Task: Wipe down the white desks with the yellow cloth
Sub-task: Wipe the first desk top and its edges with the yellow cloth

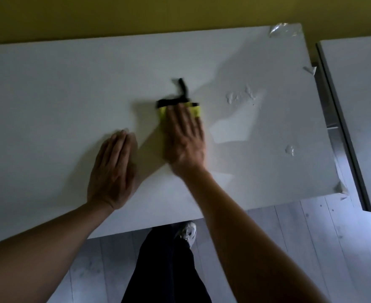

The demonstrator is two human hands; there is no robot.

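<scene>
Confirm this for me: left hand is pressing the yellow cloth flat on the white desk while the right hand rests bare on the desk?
Hands are swapped. The head view shows the right hand pressing the yellow cloth on the white desk; the left hand rests bare on it.

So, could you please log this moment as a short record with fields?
right hand: flat, pressing the yellow cloth
left hand: flat on the white desk
cloth trim: black, with a loop
desk surface: wrinkled film toward the right end
second desk: to the right, across a gap
</scene>
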